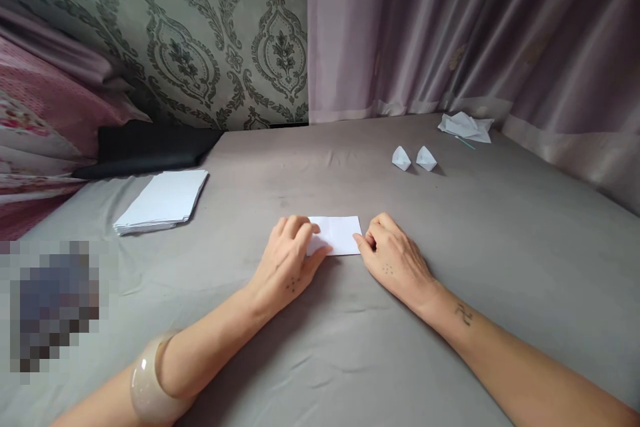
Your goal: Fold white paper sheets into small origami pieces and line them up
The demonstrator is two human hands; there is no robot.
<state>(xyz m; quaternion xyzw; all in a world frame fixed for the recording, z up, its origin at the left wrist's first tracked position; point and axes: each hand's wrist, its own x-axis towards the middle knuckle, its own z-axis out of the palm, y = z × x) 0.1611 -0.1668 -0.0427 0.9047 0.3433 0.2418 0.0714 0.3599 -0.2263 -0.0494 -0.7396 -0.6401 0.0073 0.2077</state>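
Note:
A small white rectangle of folded paper (343, 235) lies flat on the grey cloth between my two hands. Over its left end is my left hand (290, 252), gripping it with the thumb along the near edge and the bent fingers on top. My right hand (395, 257) rests at the other end, its fingers curled and its thumb tip on the paper's right edge. The undersides of my right fingers are hidden. Farther off stand two small folded paper shapes, a left one (401, 158) and a right one (426, 159).
A stack of white paper (163, 197) lies to the left, before a black folded item (155, 147). Crumpled white paper (465, 125) and a thin greenish stick (466, 143) are at the back right. Purple curtains (400, 33) hang behind the grey cloth surface (280, 180). A blurred patch covers the lower left.

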